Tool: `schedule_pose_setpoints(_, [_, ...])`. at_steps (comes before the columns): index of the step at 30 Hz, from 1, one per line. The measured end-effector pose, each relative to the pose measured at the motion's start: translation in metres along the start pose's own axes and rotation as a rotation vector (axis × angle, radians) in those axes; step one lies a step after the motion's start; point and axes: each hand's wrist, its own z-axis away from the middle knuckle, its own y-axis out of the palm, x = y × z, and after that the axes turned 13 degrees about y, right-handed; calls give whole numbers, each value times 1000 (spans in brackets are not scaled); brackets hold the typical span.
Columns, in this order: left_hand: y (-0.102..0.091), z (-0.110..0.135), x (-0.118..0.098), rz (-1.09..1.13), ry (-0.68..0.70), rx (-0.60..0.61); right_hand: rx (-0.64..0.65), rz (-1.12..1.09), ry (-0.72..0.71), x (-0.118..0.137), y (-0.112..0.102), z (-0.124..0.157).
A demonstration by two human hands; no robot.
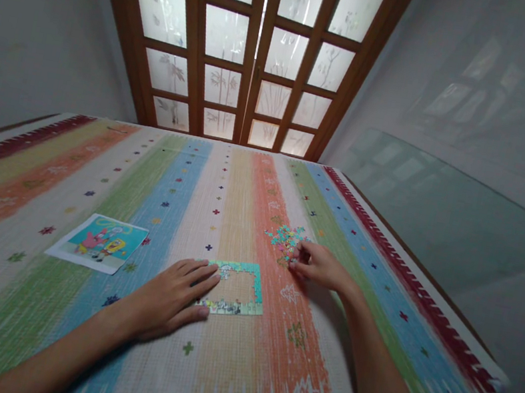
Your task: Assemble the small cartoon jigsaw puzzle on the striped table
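Observation:
A partly assembled jigsaw puzzle (250, 306) lies on the striped cloth, its border joined around a bare middle. My left hand (177, 293) rests flat, fingers stretched, over the left edge of that puzzle. Beyond it to the right is a heap of loose jigsaw pieces (283, 234), mostly turquoise with some pink and yellow. At the heap's right side, my right hand (319, 265) has its fingers curled together in a pinch. Whatever is between those fingertips, if anything, is hidden. A printed cartoon picture (102, 243) with a yellow and a pink figure lies to the left.
The bed-like surface is covered by a cloth with coloured stripes (179, 209). Wooden doors with frosted panes (230, 48) stand behind its far edge. A glass-like panel (427, 185) is by the right wall, and a plain wall (30, 13) rises at left.

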Motion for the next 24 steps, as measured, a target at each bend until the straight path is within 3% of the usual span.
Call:
schedule_pose_setpoints(6, [0,-1,0,-7,6,8,59,-244,-194,46,51,6])
schedule_pose_setpoints(11, [1,-1,-1,-1,-8,-4,37,-234,-266,73,89,16])
schedule_pose_setpoints(24, [1,-2,-2,0,-10,-14,-317,-40,-466,78,110,11])
